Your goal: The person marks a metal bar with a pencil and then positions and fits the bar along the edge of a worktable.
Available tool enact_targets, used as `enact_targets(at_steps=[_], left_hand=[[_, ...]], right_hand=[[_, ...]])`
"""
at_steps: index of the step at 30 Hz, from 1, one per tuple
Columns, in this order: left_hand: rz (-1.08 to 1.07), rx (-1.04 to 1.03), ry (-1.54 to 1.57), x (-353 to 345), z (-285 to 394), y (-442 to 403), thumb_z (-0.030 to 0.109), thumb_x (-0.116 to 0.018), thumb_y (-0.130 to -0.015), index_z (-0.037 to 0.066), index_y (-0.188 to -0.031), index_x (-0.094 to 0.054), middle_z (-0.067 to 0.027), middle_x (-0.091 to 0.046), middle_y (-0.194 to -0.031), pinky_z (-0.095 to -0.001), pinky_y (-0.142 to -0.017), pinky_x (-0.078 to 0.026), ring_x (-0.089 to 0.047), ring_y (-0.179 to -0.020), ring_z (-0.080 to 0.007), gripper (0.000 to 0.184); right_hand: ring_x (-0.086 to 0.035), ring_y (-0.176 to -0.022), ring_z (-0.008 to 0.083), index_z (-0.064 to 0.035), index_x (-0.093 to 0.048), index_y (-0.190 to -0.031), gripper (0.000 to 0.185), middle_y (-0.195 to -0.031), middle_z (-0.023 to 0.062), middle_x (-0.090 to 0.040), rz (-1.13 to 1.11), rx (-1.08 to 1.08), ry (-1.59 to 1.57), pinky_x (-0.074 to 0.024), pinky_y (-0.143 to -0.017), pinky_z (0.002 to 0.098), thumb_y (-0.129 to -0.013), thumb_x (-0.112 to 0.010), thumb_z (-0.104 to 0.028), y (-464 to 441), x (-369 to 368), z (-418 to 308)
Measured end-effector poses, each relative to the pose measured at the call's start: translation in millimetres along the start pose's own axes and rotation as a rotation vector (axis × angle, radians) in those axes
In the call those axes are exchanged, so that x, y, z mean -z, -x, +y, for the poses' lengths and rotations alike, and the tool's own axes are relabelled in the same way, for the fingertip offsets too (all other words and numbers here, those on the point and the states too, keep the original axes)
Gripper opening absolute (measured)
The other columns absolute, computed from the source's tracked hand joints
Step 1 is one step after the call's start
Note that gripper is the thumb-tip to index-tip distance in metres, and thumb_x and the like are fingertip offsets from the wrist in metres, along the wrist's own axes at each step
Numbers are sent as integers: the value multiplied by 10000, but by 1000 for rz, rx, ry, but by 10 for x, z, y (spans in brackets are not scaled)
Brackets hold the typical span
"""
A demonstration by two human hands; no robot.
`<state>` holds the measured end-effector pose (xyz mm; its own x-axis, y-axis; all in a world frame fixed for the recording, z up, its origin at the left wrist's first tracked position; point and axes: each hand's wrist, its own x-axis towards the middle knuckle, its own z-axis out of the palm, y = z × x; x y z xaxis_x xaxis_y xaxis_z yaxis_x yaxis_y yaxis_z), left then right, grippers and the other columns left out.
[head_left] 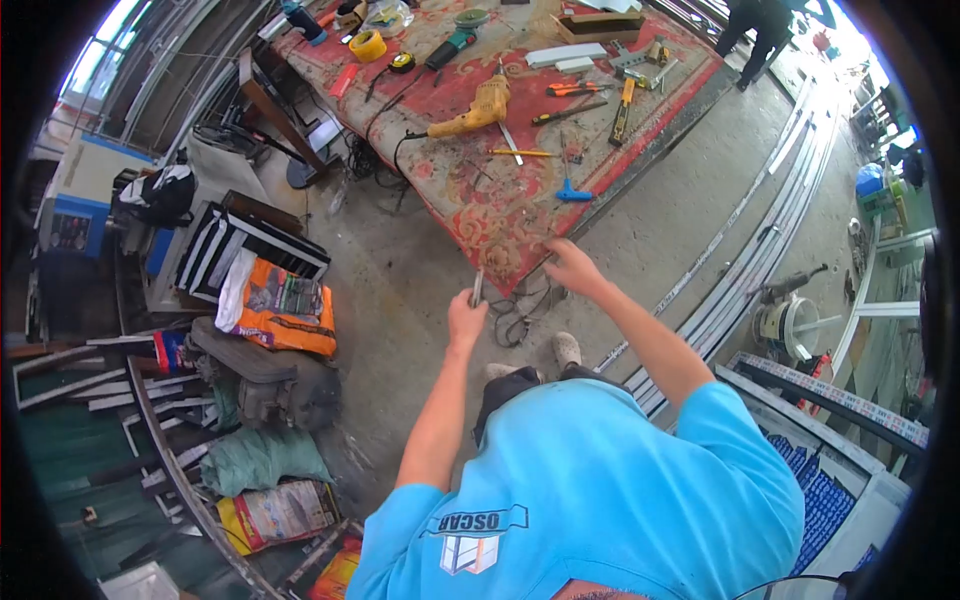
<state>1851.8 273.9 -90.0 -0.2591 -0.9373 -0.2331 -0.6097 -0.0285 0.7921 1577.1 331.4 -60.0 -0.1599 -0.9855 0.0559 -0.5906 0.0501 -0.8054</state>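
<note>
My left hand (467, 312) is closed around a small grey metal object (478, 287), which points up at the near corner of the table (440, 205) with the worn red patterned cover. To the right of that corner, my right hand (572, 268) is at the table's edge, its fingers bent but apart, with nothing visible in them. A blue-handled tool (572, 191) lies nearest to it. Farther back on the cover lie a yellow pencil (522, 153), a yellow drill (484, 108) and a yellow level (624, 110).
Long metal profiles (765, 250) run along the floor at right, near a white bucket (790, 328). An orange bag (285, 308) and a dark backpack (268, 375) stand at left. A cable (515, 322) hangs below the table corner. Another person (762, 30) stands at the back right.
</note>
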Motion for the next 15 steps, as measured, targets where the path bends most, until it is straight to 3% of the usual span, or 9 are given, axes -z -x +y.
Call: enact_targets(at_steps=[3,4,5,7,9,10,12,15], left_hand=[[66,-227,-185,-273,432,-430,142,-674,-700,16,-1079,-629,-211,-634,-999,-432,-878,-463,-583,-998,-377,402],[37,-224,-176,-375,545,-576,139,-674,-703,19,-1087,-624,-210,-625,-1024,-428,-882,-460,-578,-1011,-373,405],[8,-221,-168,-467,642,-705,136,-673,-706,21,-1095,-619,-209,-616,-1048,-424,-887,-457,-573,-1024,-368,409],[32,-242,-183,-580,901,-835,146,-679,-703,17,-1118,-611,-212,-622,-1036,-421,-882,-464,-585,-1011,-364,440],[54,-269,-195,-706,1060,-1018,155,-685,-700,13,-1141,-603,-215,-628,-1024,-417,-878,-471,-596,-999,-359,471],[50,-290,-238,-799,1024,-1127,166,-693,-704,24,-1186,-576,-208,-615,-1064,-417,-905,-459,-581,-1031,-353,515],[40,-319,-283,-843,1050,-1162,178,-701,-709,35,-1230,-550,-202,-603,-1104,-417,-932,-447,-565,-1064,-348,561],[-117,-340,-560,-797,1155,-1049,197,-715,-725,46,-1305,-489,-194,-561,-1194,-423,-976,-420,-523,-1128,-339,640]], right_hand=[[-563,-1032,350,-2,-592,-1118,388,-1099,189,-587,-44,-190,62,-461,-882,405,-800,-636,-220,957,303,259],[-576,-990,345,1,-600,-1108,399,-1066,188,-599,5,-229,74,-466,-854,409,-789,-645,-236,1378,261,578],[-584,-990,350,5,-605,-1113,415,-1051,198,-604,-93,-451,87,-472,-849,410,-780,-648,-239,1684,476,426],[-600,-979,357,20,-631,-1087,414,-1029,225,-631,7,-496,-6,-477,-853,403,-772,-650,-249,2610,412,990],[-645,-891,302,41,-677,-958,335,-903,213,-666,88,-748,31,-490,-789,388,-780,-634,-239,3202,596,699],[-642,-786,273,60,-682,-896,305,-793,167,-666,116,-915,-167,-493,-720,370,-779,-631,-217,3581,477,970],[-618,-728,240,71,-678,-903,293,-771,127,-658,87,-1159,-346,-490,-676,353,-785,-632,-193,3948,553,727],[-586,-663,190,66,-673,-905,274,-753,102,-635,183,-1101,-408,-474,-601,333,-797,-635,-183,4253,468,361]])
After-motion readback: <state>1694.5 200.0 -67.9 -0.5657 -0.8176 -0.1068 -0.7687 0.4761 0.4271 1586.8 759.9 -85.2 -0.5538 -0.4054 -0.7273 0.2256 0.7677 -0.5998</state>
